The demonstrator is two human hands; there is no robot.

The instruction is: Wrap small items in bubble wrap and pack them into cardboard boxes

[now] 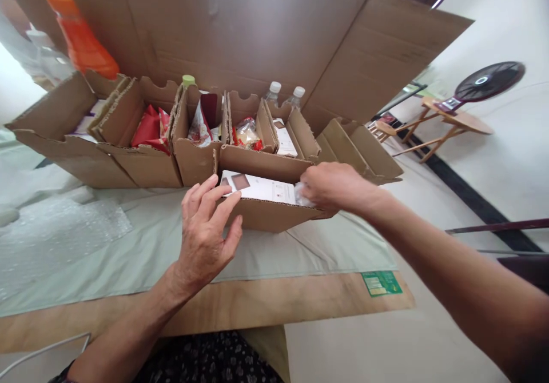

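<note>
A small open cardboard box (268, 214) sits on the pale cloth in front of me. A white carton (261, 187) with brown squares lies inside it. My left hand (205, 231) rests against the box's left front corner, fingers spread and slightly curled. My right hand (332, 186) reaches into the box's right end, fingers closed on a crinkly white packet (301, 195) that is partly hidden.
Behind stand several open cardboard boxes (141, 160) holding red packets (150, 127), snack bags and small bottles (273, 90). A big cardboard sheet (257, 28) leans behind them. An orange bottle (81, 37) is far left. Bubble wrap (60, 226) lies left; a fan (486, 83) stands right.
</note>
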